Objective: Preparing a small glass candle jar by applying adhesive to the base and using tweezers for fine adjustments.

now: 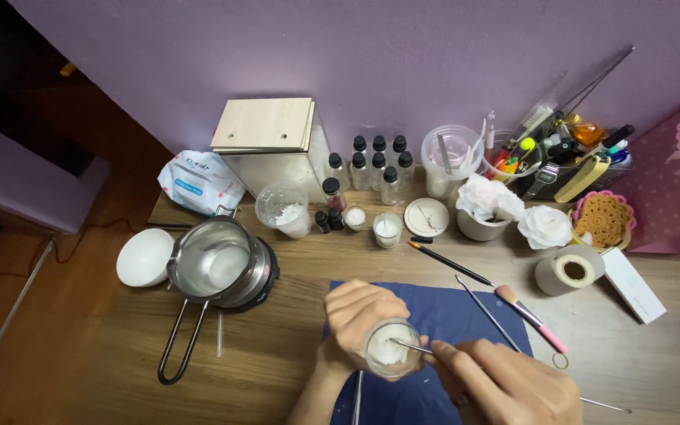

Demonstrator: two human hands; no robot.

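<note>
Holding glass (391,350) w/ my left hand (360,315), clamped round its side; right hand (505,386) pinching pick (412,345). Glass fragile, prob. slippery; bench front edge.

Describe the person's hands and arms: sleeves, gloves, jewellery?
Both hands bare: left hand and right hand show no gloves, and no rings or watch are visible. Forearms are uncovered as far as the frame shows; no sleeve in view. Nails short, unpainted.

1 head view, steeply down, close over the desk (277,354).
</note>
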